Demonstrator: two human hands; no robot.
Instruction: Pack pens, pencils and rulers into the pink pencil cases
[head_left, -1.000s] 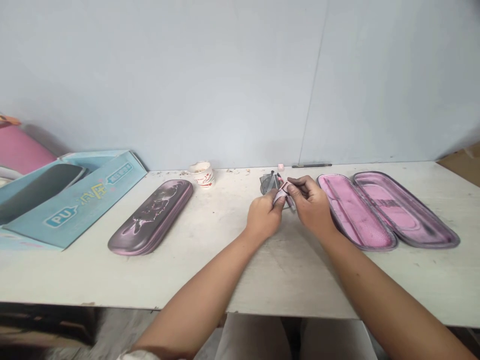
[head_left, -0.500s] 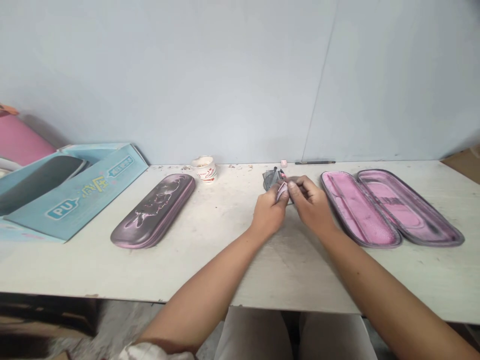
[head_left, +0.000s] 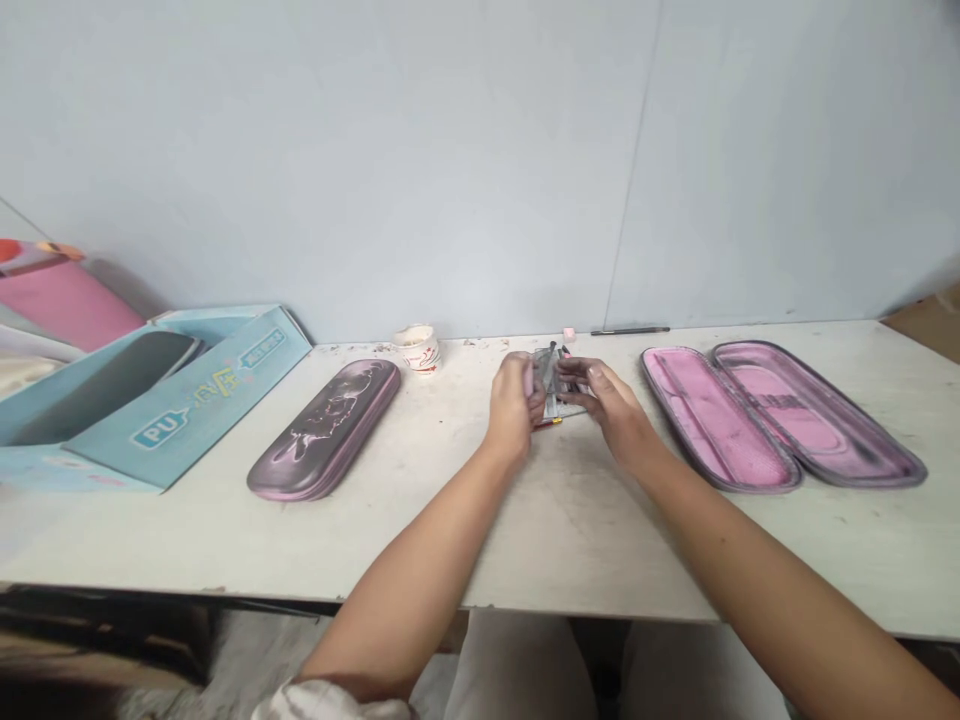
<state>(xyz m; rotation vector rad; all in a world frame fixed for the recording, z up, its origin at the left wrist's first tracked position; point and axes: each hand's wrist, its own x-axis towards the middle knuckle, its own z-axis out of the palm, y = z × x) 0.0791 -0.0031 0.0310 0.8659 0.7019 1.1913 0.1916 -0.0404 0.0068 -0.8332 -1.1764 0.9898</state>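
My left hand [head_left: 511, 405] is curled at the left side of a small pile of stationery. A pale pinkish thing, too blurred to name, shows at its fingers. My right hand [head_left: 609, 400] is over the pile's right side, its fingers apart and smeared a little by motion. Between the hands lie clear grey rulers [head_left: 551, 375] and a pencil with a yellow band [head_left: 549, 424]. To the right a pink pencil case [head_left: 686, 410] lies unzipped and spread flat. Left of my hands rests a closed dark pencil case [head_left: 326, 425] with a pink outline drawing.
A light blue box [head_left: 195, 410] stands at the left with a dark case [head_left: 112, 370] in it. Near the wall are a paper cup [head_left: 418, 350], a small pink block [head_left: 568, 334] and a dark pen [head_left: 630, 331]. A brown carton [head_left: 930, 325] is at the right edge.
My hands were together on a small pale piece; they have now moved apart, left hand leftward, uncovering the rulers and pencil. The view has shifted slightly to the left.
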